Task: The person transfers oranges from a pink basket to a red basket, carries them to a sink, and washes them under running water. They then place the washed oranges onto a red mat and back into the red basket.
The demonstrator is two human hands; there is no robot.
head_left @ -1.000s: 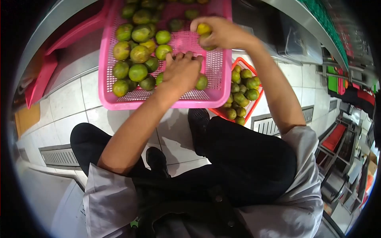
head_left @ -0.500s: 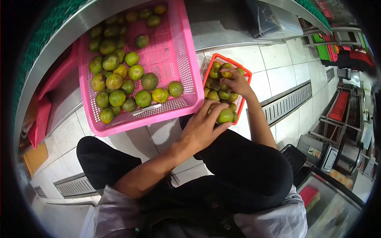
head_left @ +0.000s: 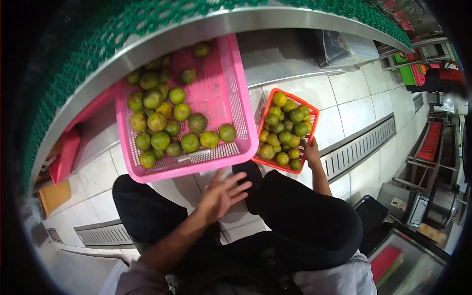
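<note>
A large pink basket [head_left: 250,123] holds many green and yellowish citrus fruits [head_left: 157,122], mostly on its left side and near edge. To its right, a smaller orange-red basket [head_left: 316,115] on the floor is full of similar fruits [head_left: 288,127]. My right hand [head_left: 311,151] is at the right side of the small basket, its fingers closed on the rim. Just below the pink basket's near edge, my left hand [head_left: 223,193] is raised with spread fingers and nothing in it.
A metal shelf edge with green matting [head_left: 162,24] curves above the pink basket. A clear plastic bin [head_left: 346,48] is at the upper right. Floor drains [head_left: 361,146] cross the white tiles. Racks and black trays line the right side.
My left hand has left the small basket's fruits and moved left, fingers spread. My right hand has gone from among the fruits to the basket's side. The view has tilted upward.
</note>
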